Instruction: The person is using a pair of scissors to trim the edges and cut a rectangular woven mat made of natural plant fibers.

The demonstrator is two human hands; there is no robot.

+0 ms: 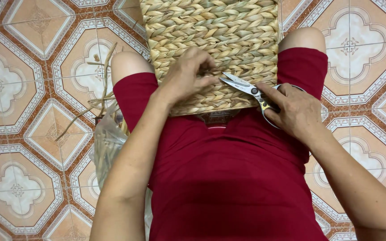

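Seated person in red, a woven straw mat (211, 40) across the knees. Left hand (186, 76) pinches a strand at the mat's near edge; right hand (293, 109) grips open scissors (246, 87) just beside it

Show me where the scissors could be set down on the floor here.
Bare tile lies right of the woven mat, beyond the right knee. Tile left of the plastic bag is open too. Loose straw strands crowd the spot by the left knee.
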